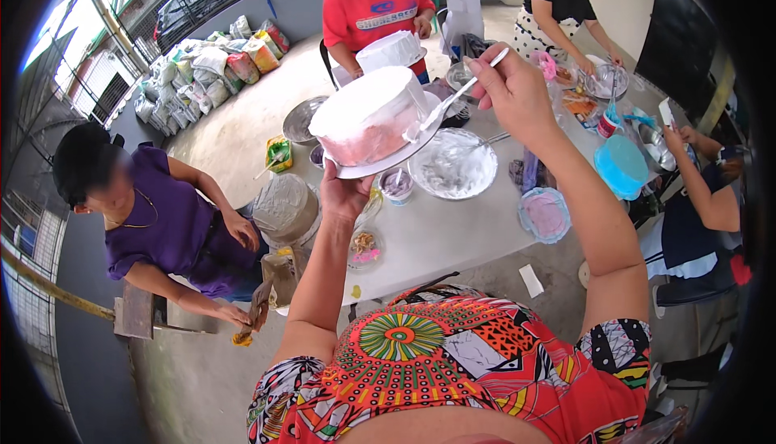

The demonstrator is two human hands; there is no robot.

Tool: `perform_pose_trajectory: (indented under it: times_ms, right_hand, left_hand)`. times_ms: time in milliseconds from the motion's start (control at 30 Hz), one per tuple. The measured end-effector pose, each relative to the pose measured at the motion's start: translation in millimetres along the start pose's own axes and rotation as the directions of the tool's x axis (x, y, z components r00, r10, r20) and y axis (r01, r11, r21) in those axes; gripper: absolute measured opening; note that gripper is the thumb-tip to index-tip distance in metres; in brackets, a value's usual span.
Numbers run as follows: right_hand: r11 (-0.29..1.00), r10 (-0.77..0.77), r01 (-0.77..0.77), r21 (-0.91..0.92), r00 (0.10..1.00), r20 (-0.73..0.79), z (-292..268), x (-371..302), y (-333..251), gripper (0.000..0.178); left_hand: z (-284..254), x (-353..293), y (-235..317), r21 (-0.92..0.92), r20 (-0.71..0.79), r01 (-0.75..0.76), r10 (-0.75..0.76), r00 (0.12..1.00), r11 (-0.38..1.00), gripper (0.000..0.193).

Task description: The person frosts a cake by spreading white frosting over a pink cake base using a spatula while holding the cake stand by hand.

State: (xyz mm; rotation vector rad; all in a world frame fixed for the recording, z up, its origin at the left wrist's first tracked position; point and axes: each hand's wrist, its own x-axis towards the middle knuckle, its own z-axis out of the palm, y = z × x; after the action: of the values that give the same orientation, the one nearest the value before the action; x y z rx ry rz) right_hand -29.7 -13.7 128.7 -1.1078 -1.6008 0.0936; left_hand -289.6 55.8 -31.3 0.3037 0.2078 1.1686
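Note:
My left hand point(346, 192) is closed under a round cake board point(386, 158), holding it raised above the table and tilted. On the board sits a round cake point(373, 112), its top and part of its side coated in white icing, with pinkish cake showing through lower down. My right hand point(511, 88) pinches the handle of a slim white spreading knife point(464, 90). Its icing-smeared blade meets the cake's right side. Below the cake stands a bowl of white icing point(462, 171) with a whisk in it, next to a small tub of purplish icing point(396, 185).
On the white table point(436, 230) are a grey iced cake point(284, 208), a blue cake point(621, 166), a pink-topped cake with a blue edge point(545, 213) and a metal bowl point(304, 120). Several people work around it, one in purple point(178, 217) close at left.

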Motion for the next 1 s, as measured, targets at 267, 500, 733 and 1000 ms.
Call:
perform_pose_trajectory:
  times_ms: [267, 500, 733, 1000]
  right_hand:
    - [0.996, -0.036, 0.032, 0.086, 0.999, 0.041, -21, 31, -1, 0.028]
    - [0.989, -0.15, 0.149, 0.01, 0.988, 0.045, -64, 39, 6, 0.03]
    - [0.963, -0.269, 0.269, 0.01, 0.962, 0.048, -73, 50, 26, 0.027]
    - [0.953, -0.301, 0.304, -0.014, 0.948, 0.102, -98, 52, 26, 0.026]
  left_hand:
    - [9, 8, -24, 0.108, 0.129, 0.05, -0.064, 0.99, 0.993, 0.049]
    - [34, 14, -65, 0.135, -0.022, -0.064, 0.068, 0.997, 0.989, 0.053]
    - [41, 12, -98, 0.125, 0.025, -0.013, 0.01, 1.0, 0.992, 0.051]
    - [41, 1, -106, 0.131, -0.001, -0.043, 0.043, 0.999, 0.99, 0.051]
